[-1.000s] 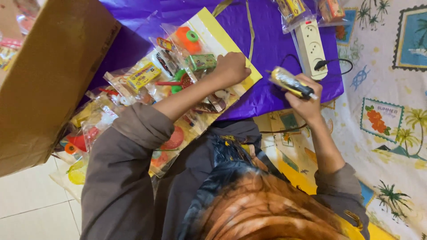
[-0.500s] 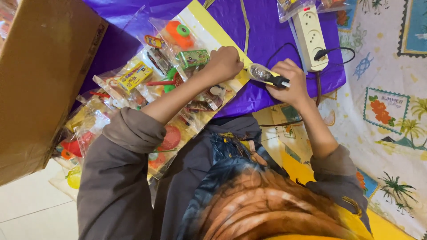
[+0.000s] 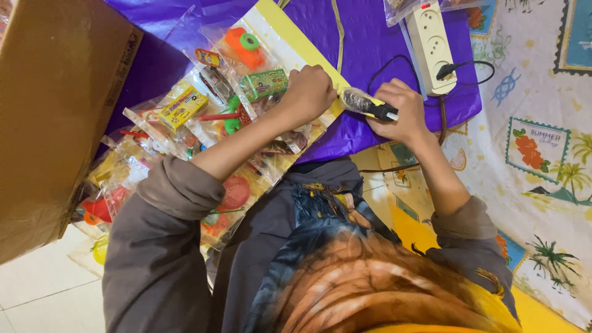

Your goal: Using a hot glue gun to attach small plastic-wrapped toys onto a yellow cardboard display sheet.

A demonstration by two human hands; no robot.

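Fingers of the left hand (image 3: 311,92) were curled shut, pressing down the yellow backing card (image 3: 290,34) of bagged toys at centre frame. The right hand (image 3: 401,111) gripped a corded sealing tool (image 3: 370,105), tip touching the card's right edge. Judged risks: the tip could scorch nearby knuckles or purple cloth (image 3: 370,43); the cord (image 3: 431,117) could snag.

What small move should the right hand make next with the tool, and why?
Probably slide the tool a little further along the yellow card's edge. The right hand holds its tip at that edge, and the left hand presses the packet down beside it.
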